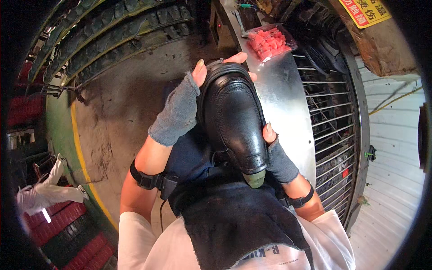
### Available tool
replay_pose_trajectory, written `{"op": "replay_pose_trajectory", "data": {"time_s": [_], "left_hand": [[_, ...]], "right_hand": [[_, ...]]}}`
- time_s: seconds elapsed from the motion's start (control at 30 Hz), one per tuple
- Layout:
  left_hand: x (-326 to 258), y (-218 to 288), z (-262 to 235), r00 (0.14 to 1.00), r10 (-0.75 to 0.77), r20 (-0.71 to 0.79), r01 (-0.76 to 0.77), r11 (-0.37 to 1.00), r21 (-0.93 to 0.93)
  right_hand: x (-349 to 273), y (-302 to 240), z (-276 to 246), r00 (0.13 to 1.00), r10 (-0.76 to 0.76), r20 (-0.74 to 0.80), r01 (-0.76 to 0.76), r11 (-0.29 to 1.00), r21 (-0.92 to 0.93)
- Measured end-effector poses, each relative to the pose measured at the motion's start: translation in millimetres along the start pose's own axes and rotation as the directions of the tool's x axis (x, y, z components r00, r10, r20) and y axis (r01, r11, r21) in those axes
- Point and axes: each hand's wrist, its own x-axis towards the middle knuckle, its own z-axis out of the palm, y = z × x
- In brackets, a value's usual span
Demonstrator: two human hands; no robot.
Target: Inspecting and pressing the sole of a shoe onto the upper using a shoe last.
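I see my left hand (pixel 180 110) clamped around the heel end of a black shoe (pixel 234 121), and my right hand (pixel 276 155) gripping it near the toe, above a dark cloth (pixel 238 220) on my lap. A metal table (pixel 281 90) edge runs just right of the shoe; bare floor (pixel 121 103) lies left. A clear packet of pink pieces (pixel 270 42) sits on the table's far end, and a yellow sign (pixel 366 11) with red characters hangs top right.

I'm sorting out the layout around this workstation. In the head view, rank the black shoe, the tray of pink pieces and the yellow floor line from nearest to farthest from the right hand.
1. Black shoe: held in the right hand, touching it.
2. Tray of pink pieces: up on the metal table, ahead of the hand.
3. Yellow floor line: far across on the person's left, beyond the left hand.
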Motion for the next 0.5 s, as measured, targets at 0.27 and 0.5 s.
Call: {"op": "replay_pose_trajectory", "data": {"time_s": [0.27, 0.5], "left_hand": [[-12, 21, 17, 0.983, -0.145, -0.111, 0.14, 0.989, -0.049], [-62, 25, 19, 0.903, 0.261, -0.341, -0.105, 0.905, 0.413]], "right_hand": [[0, 15, -10, 0.999, 0.01, 0.043, -0.016, 0.988, 0.153], [2, -9, 24, 1.0, 0.009, 0.016, -0.005, 0.967, -0.254]]}}
